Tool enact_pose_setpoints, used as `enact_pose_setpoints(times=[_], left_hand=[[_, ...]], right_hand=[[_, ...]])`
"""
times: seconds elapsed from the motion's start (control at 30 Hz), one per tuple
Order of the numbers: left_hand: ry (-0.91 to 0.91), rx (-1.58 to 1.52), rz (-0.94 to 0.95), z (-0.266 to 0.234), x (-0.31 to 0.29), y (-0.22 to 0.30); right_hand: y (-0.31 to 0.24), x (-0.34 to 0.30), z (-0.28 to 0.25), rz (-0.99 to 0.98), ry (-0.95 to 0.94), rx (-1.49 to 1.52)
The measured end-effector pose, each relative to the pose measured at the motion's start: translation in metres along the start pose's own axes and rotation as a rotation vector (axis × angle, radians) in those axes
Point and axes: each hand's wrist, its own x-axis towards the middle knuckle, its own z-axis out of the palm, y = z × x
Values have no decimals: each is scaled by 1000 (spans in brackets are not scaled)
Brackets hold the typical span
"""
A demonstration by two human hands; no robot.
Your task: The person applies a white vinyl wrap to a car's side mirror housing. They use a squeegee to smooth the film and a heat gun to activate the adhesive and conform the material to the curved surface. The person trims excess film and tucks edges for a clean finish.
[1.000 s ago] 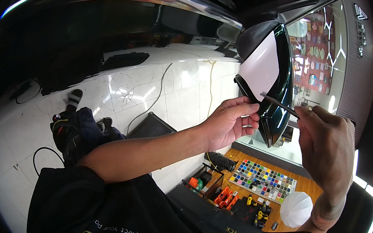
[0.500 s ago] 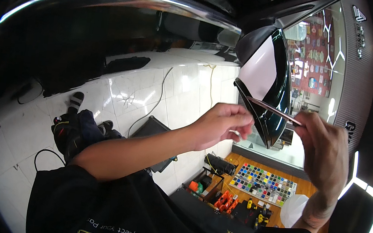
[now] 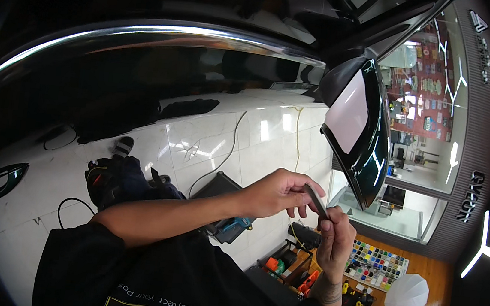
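Note:
My left hand (image 3: 276,194) and my right hand (image 3: 335,243) meet in front of my chest and pinch a thin, flat dark strip (image 3: 315,201) between them. The left fingers grip its upper end, the right fingers its lower end. Above the hands hangs a car's side mirror (image 3: 372,152) in a glossy black housing, its glass reflecting pale light. The hands are well below the mirror and do not touch it. The strip's lower end is hidden by my right fingers.
A black car door with a chrome trim line (image 3: 150,30) fills the upper left. On the white tiled floor lie a black bag (image 3: 124,178) and a cable (image 3: 231,145). Lower right are a tray of coloured swatches (image 3: 377,266), orange tools (image 3: 309,282) and a white round shade (image 3: 410,297).
Both hands have dropped from the mirror's lower edge and drawn closer together. The strip came down with them, away from the mirror.

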Motion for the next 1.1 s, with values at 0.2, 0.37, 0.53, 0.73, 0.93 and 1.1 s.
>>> enact_pose_setpoints(times=[0.2, 0.37, 0.53, 0.73, 0.93, 1.1], left_hand=[[268, 16, -29, -12, 29, -24], [508, 367, 306, -17, 58, -44], [628, 265, 321, -29, 82, -55], [595, 53, 344, -47, 104, -55], [710, 109, 440, -57, 115, -63], [517, -17, 472, -82, 130, -73]], right_hand=[[-1, -13, -16, 112, 30, -59], [11, -22, -27, 131, 123, -131], [27, -17, -28, 102, 385, -84], [65, 8, -49, 107, 621, 315], [92, 50, -53, 8, 558, 529], [108, 73, -61, -109, 481, 646]])
